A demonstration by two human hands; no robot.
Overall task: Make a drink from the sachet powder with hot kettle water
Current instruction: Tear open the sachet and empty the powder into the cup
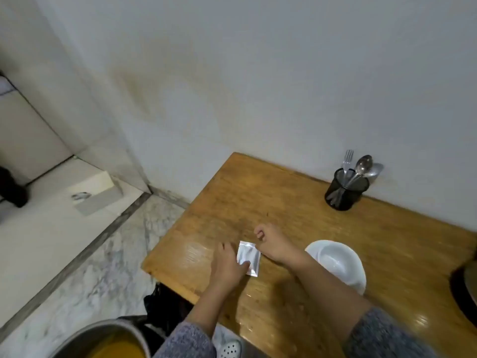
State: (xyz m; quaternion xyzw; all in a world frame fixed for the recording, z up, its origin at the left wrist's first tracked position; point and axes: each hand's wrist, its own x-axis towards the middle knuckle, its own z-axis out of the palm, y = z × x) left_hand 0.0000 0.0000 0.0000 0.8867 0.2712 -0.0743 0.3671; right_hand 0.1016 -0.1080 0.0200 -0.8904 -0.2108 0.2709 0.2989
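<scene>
A small silver sachet [249,255] is held just above the wooden table [296,215] near its left front corner. My left hand [228,264] grips the sachet's lower left edge with the thumb on top. My right hand [271,244] pinches its upper right corner, fingers curled. A white cup or bowl [338,264] stands right of my right forearm, partly hidden by it. At the far right edge sits a dark round object [464,293], only partly in view; I cannot tell what it is.
A black mesh holder [344,189] with spoons and a fork stands at the back by the wall. Below the table's left edge are a black bag [165,308], a metal pot [103,342] with yellow contents, and marble floor.
</scene>
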